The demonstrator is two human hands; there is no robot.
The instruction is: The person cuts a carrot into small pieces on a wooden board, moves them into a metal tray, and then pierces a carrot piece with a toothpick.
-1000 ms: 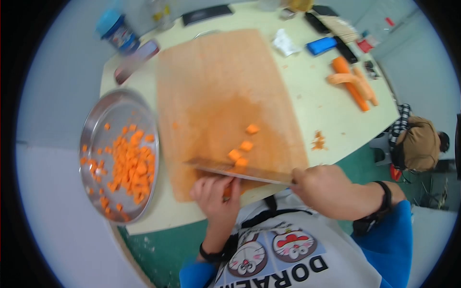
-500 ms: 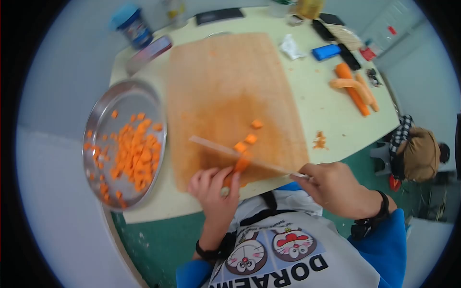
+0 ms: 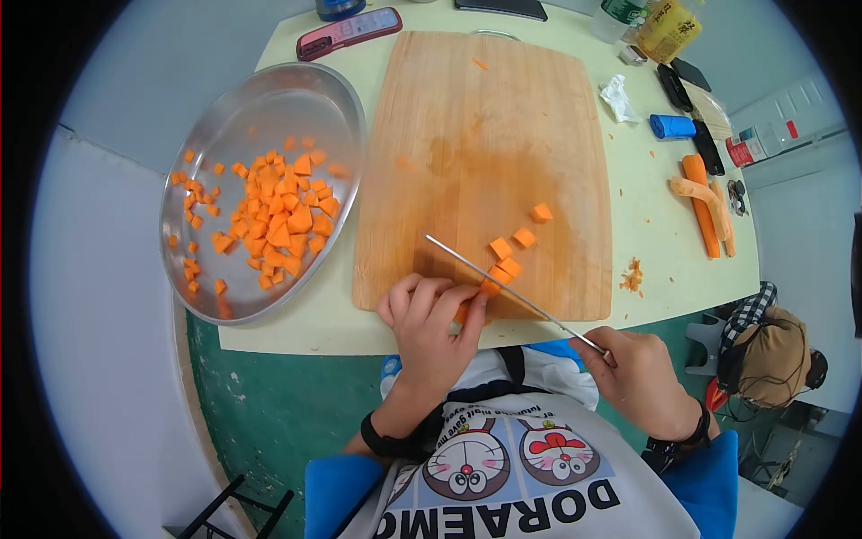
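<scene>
My right hand (image 3: 633,373) is wrapped round the handle of a kitchen knife (image 3: 503,286), whose blade slants up and left over the front of a wooden cutting board (image 3: 476,117). Close to the blade, my left hand (image 3: 431,319) presses a piece of carrot (image 3: 463,312) against the board, its fingers mostly covering it. Several cut carrot cubes (image 3: 524,238) lie on the far side of the blade. Left of the board, an oval metal tray (image 3: 242,99) contains a heap of carrot cubes (image 3: 274,211).
Whole carrots (image 3: 702,207) lie at the table's right side, near a blue roll (image 3: 672,127) and a crumpled tissue (image 3: 619,98). A phone (image 3: 348,34) rests beyond the tray. Bottles (image 3: 669,29) stand at the far right. A backpack (image 3: 774,337) sits on a stool beside the table.
The camera view has tilted and shifted, so board and tray appear higher. Another carrot cube lies loose beside the blade. Both hands keep their holds.
</scene>
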